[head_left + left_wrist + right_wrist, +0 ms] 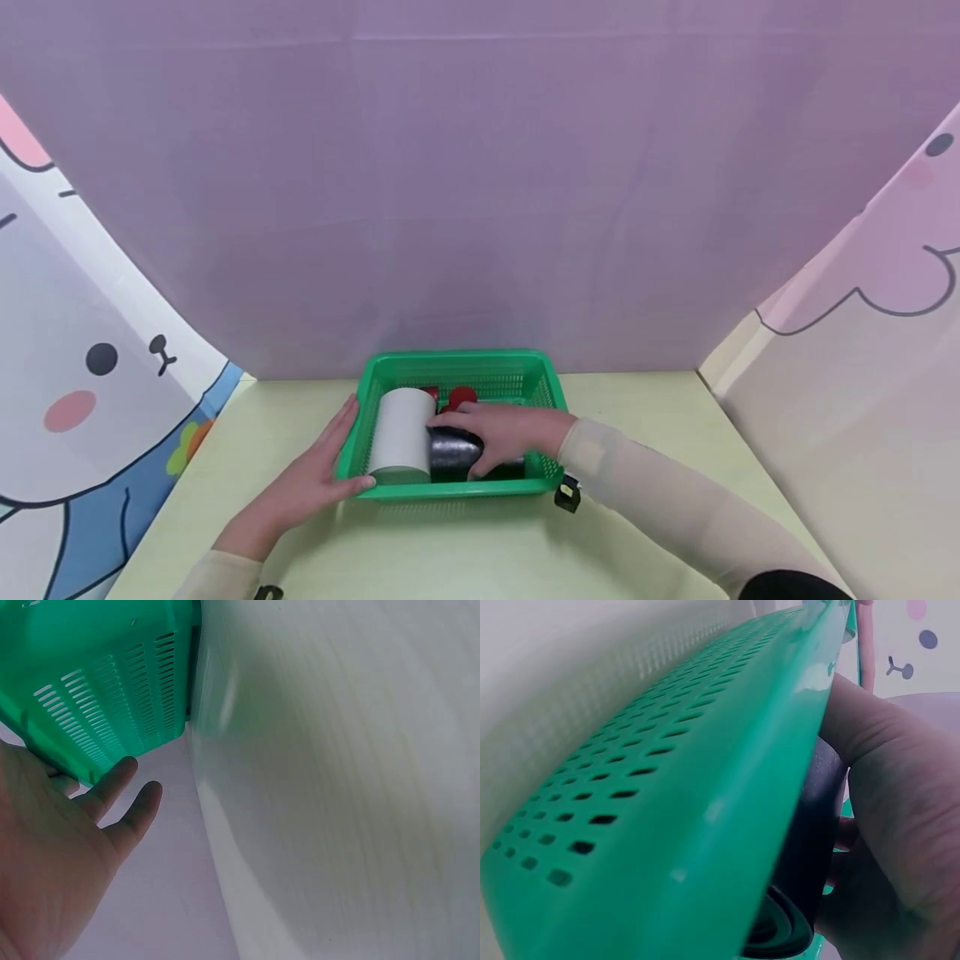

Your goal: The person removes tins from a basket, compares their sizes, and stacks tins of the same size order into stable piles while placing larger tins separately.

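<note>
A green plastic basket (pixel 465 489) with slotted walls holds a white cylinder (pixel 402 429), a shiny black cylinder (pixel 453 456) and some red items (pixel 462 395), partly covered by my right hand. My right hand (pixel 498 429) reaches over the basket's right side and grips the black cylinder, thumb toward the near wall and fingers across the far side. The right wrist view shows the cylinder's ringed end (pixel 776 930) behind the near rim. On the basket's left side, my left hand (pixel 318 471) rests with extended fingers along the outer wall and its thumb over the front corner.
The basket stands on a pale wood-grain table (pixel 450 554), close to a purple back panel (pixel 480 208). Cartoon-printed panels rise at the left (pixel 97 417) and right (pixel 862 375).
</note>
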The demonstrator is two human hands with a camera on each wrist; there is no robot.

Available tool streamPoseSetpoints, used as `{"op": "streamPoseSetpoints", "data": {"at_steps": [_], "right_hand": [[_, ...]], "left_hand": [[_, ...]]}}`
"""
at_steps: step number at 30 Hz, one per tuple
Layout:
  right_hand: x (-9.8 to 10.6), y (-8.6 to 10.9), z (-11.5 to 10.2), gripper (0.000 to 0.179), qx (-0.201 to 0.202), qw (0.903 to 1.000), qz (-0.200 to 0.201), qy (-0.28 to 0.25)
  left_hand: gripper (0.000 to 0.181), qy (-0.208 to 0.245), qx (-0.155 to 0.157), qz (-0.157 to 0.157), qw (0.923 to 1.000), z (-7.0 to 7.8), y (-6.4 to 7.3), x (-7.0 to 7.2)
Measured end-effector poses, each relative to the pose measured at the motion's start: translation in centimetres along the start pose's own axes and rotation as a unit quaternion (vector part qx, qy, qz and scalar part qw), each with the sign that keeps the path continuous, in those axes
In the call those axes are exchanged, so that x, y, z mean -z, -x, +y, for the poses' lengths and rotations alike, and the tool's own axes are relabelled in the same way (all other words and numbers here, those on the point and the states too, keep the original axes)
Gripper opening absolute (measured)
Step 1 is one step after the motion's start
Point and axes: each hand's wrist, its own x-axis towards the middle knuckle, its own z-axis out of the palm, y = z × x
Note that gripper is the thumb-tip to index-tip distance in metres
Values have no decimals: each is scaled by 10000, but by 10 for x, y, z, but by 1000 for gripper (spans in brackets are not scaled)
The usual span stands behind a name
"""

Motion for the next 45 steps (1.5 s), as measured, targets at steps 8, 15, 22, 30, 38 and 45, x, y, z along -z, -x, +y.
{"op": "streamPoseSetpoints", "data": {"at_steps": [8, 15, 22, 30, 38, 45], "right_hand": [[1, 6, 4, 100, 109, 9996, 191, -151], [2, 11, 9, 102, 240, 9987, 328, -294], [6, 18, 13, 102, 303, 9964, 487, -631], [11, 29, 16, 99, 307, 9937, 728, -793], [15, 41, 21, 99, 277, 9850, 1185, -1227], [17, 50, 25, 100, 300, 9717, 1693, -1623]], "left_hand": [[117, 8, 32, 2, 10000, 4, -2, 1], [116, 59, 79, 3, 10000, 4, -1, 0], [116, 11, 125, -16, 9999, 2, 0, -1], [116, -2, 98, 1, 10000, 1, 0, -1], [116, 39, 49, 43, 10000, 0, 1, -2], [117, 41, 28, 53, 10000, -1, 2, -2]]}}
